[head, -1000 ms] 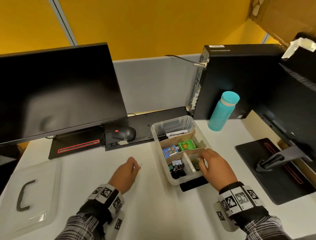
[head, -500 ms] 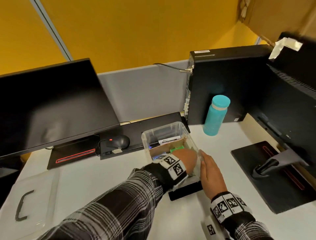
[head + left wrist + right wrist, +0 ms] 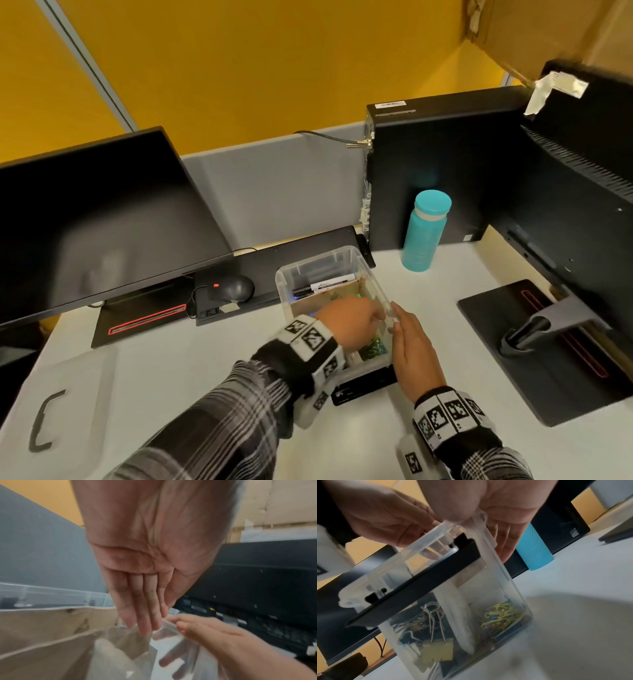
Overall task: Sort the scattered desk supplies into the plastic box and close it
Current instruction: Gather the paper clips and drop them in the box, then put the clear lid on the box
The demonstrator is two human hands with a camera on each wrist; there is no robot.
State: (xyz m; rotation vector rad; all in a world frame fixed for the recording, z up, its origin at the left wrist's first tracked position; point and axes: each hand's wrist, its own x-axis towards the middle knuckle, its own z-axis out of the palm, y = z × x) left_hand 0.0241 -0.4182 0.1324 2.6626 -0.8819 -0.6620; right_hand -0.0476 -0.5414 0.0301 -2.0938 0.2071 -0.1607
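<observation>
Held the left hand (image 3: 352, 322) over the near right compartment of the plastic box (image 3: 315, 263), fingers straight, together and pointing down, with nothing seen between them. Pinched the box's right wall with the right hand (image 3: 411, 346), thumb on the rim and fingers flat along the outside. Kept the box itself mid-desk, open, with paper clips (image 3: 503, 614), binder clips (image 3: 435, 646) and a marker (image 3: 329, 286) already inside.

Risked, by the look of it, nudging the cardboard dividers (image 3: 51, 616) with those lowered fingertips and mixing the clips (loose, light, quick to scatter). Risked also tipping the light box if the right-hand pinch pulled sideways. Left the lid (image 3: 61, 411) well apart at the desk's left edge, so closing would likely mean a long reach and perhaps a dragged sleeve.

Worked on a pale desk (image 3: 205, 377) under yellow walls, with a monitor (image 3: 96, 222), a mouse (image 3: 236, 287), a computer tower (image 3: 428, 178) and a teal bottle (image 3: 424, 233) nearby.
</observation>
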